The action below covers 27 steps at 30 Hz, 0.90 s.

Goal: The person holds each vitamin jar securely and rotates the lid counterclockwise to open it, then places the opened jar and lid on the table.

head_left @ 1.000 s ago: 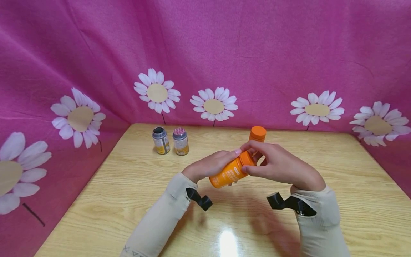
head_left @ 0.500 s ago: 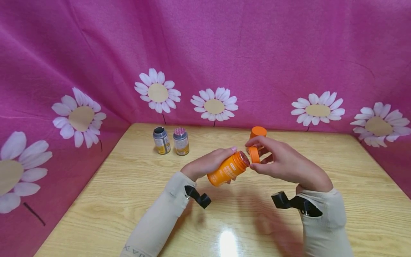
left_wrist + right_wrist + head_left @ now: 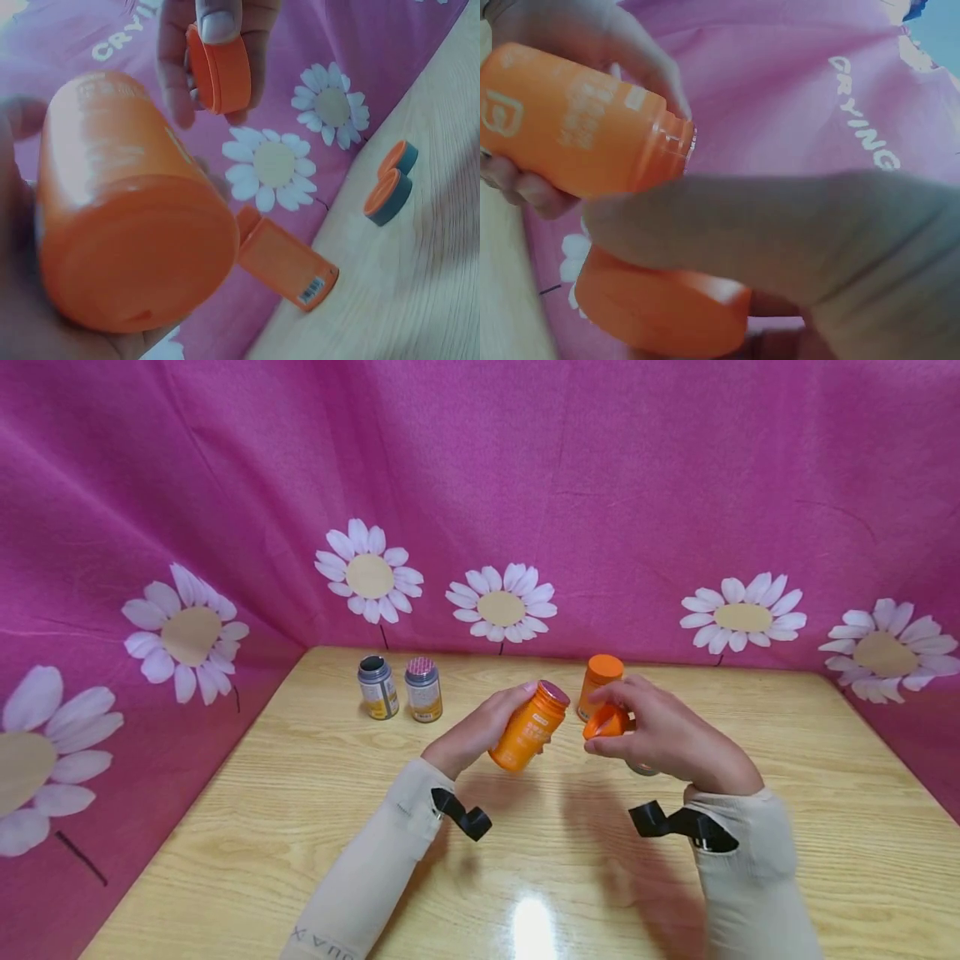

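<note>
My left hand (image 3: 476,735) grips an orange bottle (image 3: 528,727) round its body, held in the air and leaning slightly right. Its threaded neck is uncovered, with a pinkish seal across the mouth. To the right of it, my right hand (image 3: 667,735) pinches the orange screw cap (image 3: 606,721) between thumb and fingers, apart from the neck. The left wrist view shows the bottle's round base (image 3: 142,255) up close and the cap (image 3: 225,71) beyond. In the right wrist view my thumb (image 3: 727,225) lies across the cap (image 3: 664,307).
A second orange bottle (image 3: 602,677), capped, stands behind my right hand. Two grey caps with orange insides (image 3: 388,196) lie on the wooden table (image 3: 435,285). Back left stand two grey-necked jars without caps, one dark-mouthed (image 3: 377,689) and one pink-sealed (image 3: 423,691). A pink cloth (image 3: 600,510) hangs behind.
The cap has come off the bottle's neck and moved right in my right hand, then tipped over. My left hand has turned the bottle more upright.
</note>
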Available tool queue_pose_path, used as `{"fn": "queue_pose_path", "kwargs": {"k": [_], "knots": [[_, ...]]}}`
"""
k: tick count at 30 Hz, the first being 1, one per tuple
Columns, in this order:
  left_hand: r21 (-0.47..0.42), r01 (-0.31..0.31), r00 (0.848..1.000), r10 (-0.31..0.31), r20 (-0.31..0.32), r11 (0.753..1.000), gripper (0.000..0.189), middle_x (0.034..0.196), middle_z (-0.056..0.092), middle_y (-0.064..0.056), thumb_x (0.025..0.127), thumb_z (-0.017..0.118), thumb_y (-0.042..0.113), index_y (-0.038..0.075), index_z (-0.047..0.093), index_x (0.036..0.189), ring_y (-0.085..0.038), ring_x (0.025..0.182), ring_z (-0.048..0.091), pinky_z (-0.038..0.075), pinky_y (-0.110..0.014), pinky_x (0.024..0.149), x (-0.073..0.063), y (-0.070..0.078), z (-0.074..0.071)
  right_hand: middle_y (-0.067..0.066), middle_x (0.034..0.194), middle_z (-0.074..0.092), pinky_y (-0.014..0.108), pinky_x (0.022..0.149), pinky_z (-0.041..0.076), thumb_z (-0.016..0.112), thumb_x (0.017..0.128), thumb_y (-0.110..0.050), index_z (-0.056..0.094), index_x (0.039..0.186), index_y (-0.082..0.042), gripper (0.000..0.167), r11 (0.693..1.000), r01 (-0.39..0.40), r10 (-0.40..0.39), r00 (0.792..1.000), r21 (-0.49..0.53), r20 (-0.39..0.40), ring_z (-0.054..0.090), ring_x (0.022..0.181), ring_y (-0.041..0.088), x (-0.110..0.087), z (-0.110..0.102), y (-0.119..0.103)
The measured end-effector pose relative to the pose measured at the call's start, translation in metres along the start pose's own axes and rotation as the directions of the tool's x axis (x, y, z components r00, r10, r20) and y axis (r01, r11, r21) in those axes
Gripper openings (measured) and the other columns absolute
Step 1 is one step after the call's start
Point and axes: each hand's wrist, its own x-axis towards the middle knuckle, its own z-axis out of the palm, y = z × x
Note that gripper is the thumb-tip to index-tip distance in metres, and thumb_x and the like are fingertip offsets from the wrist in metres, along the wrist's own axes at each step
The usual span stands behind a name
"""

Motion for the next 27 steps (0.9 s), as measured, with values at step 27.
{"fn": "queue_pose_path", "kwargs": {"k": [27], "knots": [[0.012, 0.023, 0.89, -0.015, -0.455, 1.0, 0.063, 0.139, 0.048, -0.002, 0.09, 0.069, 0.019, 0.025, 0.037, 0.144, -0.022, 0.128, 0.045, 0.032, -0.041, 0.11, 0.021, -0.078, -0.042, 0.016, 0.104, 0.064, 0.044, 0.08, 0.047, 0.068, 0.085, -0.01, 0.06, 0.117, 0.0, 0.034, 0.99, -0.117, 0.126, 0.985, -0.075, 0.121, 0.056, 0.092, 0.031, 0.029, 0.03, 0.045]]}}
